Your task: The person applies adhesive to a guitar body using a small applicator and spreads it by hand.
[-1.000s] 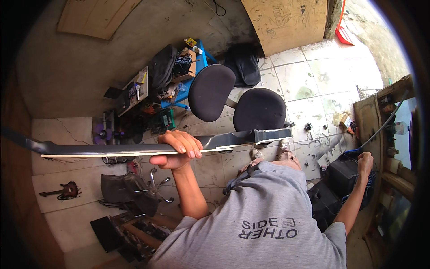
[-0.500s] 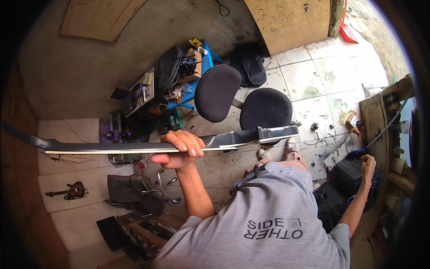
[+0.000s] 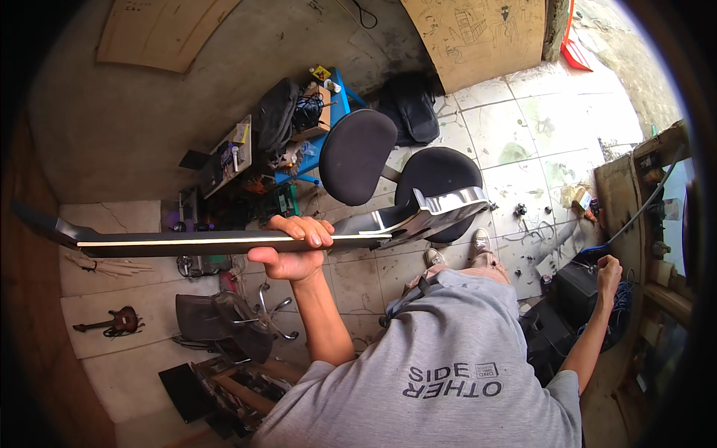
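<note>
A black guitar (image 3: pixel 172 248) stretches across the middle of the head view, seen nearly edge-on, with a pale strip along its neck. Its headstock points left; the glossy, thin-edged body is at the right end. My left hand (image 3: pixel 293 265) is wrapped round the neck close to the body, thumb below and fingers above. My right hand (image 3: pixel 609 276) is out at the right with its fingers curled, above black box-shaped equipment (image 3: pixel 576 291). Whatever might be inside those fingers is hidden.
A black office chair (image 3: pixel 437 173) stands beyond the guitar body. Further left are a blue table (image 3: pixel 336 112) with a cardboard box and cables, and a mesh swivel chair (image 3: pixel 224 325). A small guitar (image 3: pixel 112 322) lies at far left. Small dark parts litter the tiled floor (image 3: pixel 523 127).
The guitar has rolled in my left hand, so its pale strip and glossy body edge show more fully. My right hand stays curled in nearly the same place.
</note>
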The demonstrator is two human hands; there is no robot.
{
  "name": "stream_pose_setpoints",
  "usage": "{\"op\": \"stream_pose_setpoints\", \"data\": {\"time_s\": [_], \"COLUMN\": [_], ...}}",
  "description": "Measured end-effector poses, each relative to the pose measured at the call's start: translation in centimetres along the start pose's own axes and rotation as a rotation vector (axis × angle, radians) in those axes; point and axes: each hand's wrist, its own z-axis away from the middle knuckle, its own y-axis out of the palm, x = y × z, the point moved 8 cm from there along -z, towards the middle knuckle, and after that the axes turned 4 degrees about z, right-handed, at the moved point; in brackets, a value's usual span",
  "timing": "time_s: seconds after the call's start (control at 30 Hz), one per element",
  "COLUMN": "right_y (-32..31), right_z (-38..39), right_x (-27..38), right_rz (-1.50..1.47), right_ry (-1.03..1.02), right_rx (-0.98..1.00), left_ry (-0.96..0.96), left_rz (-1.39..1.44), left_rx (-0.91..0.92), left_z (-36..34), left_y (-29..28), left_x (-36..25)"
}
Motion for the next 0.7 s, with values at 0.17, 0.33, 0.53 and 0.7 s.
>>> {"op": "stream_pose_setpoints", "data": {"time_s": [0.17, 0.33, 0.53, 0.7], "right_y": [-2.1, -0.6, -4.3, -3.3], "right_z": [0.4, -0.7, -0.3, -1.8], "right_x": [2.3, -1.4, 3.8, -0.2], "right_rz": [0.025, -0.087, -0.06, -0.004], "right_ry": [0.075, -0.17, 0.107, -0.02], "right_rx": [-0.008, -0.15, -0.006, -0.155], "left_ry": [0.003, -0.004, -0.004, -0.013], "left_rz": [-0.015, -0.025, -0.062, -0.056], "left_rx": [-0.013, -0.033, -0.073, -0.093], "left_z": [0.1, -0.1, 0.6, 0.2], "left_y": [-0.4, -0.3, -0.8, -0.4], "left_x": [0.1, 0.5, 0.5, 1.0]}}
